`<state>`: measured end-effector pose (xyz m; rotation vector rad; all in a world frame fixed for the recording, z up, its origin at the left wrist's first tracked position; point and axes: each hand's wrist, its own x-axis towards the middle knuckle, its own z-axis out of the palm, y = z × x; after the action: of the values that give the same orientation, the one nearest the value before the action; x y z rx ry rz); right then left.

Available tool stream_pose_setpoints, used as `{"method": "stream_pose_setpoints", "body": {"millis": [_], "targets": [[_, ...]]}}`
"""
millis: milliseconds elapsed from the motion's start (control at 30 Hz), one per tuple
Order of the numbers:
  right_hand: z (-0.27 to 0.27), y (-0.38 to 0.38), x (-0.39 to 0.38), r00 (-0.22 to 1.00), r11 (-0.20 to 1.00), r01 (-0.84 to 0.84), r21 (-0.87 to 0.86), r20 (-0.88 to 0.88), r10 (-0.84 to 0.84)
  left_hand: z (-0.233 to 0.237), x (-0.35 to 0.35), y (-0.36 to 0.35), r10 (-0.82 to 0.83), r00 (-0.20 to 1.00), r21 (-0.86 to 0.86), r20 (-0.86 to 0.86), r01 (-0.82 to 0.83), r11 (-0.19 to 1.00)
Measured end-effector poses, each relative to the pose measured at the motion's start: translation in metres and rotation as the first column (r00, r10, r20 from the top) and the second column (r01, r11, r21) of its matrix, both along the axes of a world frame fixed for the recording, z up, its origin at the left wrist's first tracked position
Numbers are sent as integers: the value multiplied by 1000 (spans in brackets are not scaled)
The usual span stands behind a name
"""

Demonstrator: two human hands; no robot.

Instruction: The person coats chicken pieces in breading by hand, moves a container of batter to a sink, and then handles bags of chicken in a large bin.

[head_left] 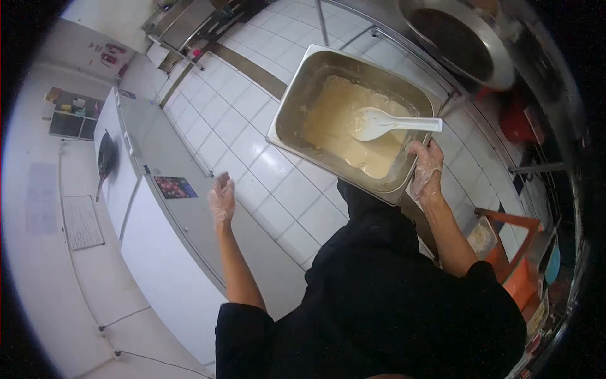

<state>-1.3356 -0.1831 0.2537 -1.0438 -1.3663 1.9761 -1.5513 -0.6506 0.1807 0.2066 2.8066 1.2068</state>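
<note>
In the head view, a deep stainless-steel pan hangs at 1 o'clock over the tiled floor, holding pale, wet batter. A white plastic serving spoon rests in it, handle toward 3 o'clock. The right hand grips the pan's rim at its 4 o'clock; the left hand, at 9 o'clock near a white chest freezer, has loosely open fingers and nothing visibly held. The pan is probably rigid, heavy and prone to slosh, its smeared rim slippery; opposite rims, at 4 and 10 o'clock, should offer the steadiest hold.
</note>
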Motion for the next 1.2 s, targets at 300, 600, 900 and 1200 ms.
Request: {"method": "stream_pose_setpoints", "body": {"millis": [300, 600, 900, 1200], "targets": [[-27, 86, -364, 997, 998, -68, -13, 31, 68, -172, 8, -106, 428, 664, -425, 613, -180, 887], [-54, 148, -709, 972, 983, -164, -79, -181, 148, -213, -180, 14, 390, 483, -358, 784, -163, 920], [-44, 213, -991, 993, 953, -23, -301, -119, -14, -291, -903, 22, 177, 891, -240, 418, -80, 968], [-74, 316, -1241, 973, 938, 178, -298, -91, -213, 69, -1377, 218, 88, 979, 132, -187, -63, 989]]}}
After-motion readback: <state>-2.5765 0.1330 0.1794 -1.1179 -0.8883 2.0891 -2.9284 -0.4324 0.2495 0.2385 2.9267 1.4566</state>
